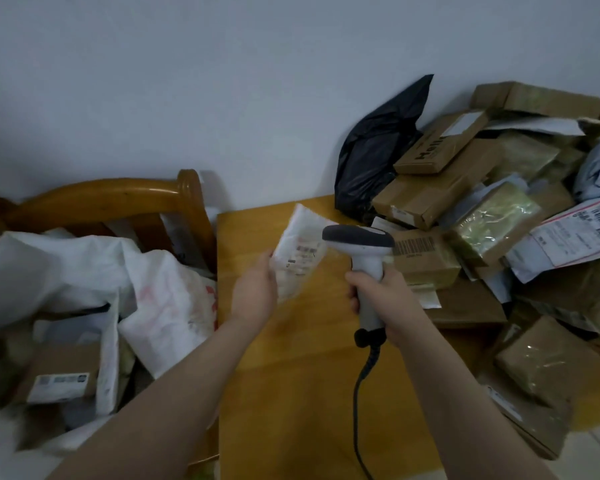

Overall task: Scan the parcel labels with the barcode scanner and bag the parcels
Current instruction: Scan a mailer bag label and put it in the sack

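Parcel (300,251), small, white, label facing up: pinched at lower edge by left hand (255,292), held above wooden table (291,393). Barcode scanner (359,239): handle gripped in right hand (378,299), fingers wrapped round, head just beside label. Parcel pile (430,192) heaped at right; white sack (167,306) at left.

the table (291,393) stands in the middle, its far edge at the wall (222,81). a heap of parcels (465,220) covers its right side, with a crumpled bag (371,157) at the heap's far left end, against the wall. left of the table a sack (167,306) lies before a chair back (118,199), a labelled box (59,379) in it. above the table the left hand (255,292) holds a small parcel (300,251) just left of the scanner (364,258), gripped by the right hand (385,299); its cable (361,410) hangs toward the near edge
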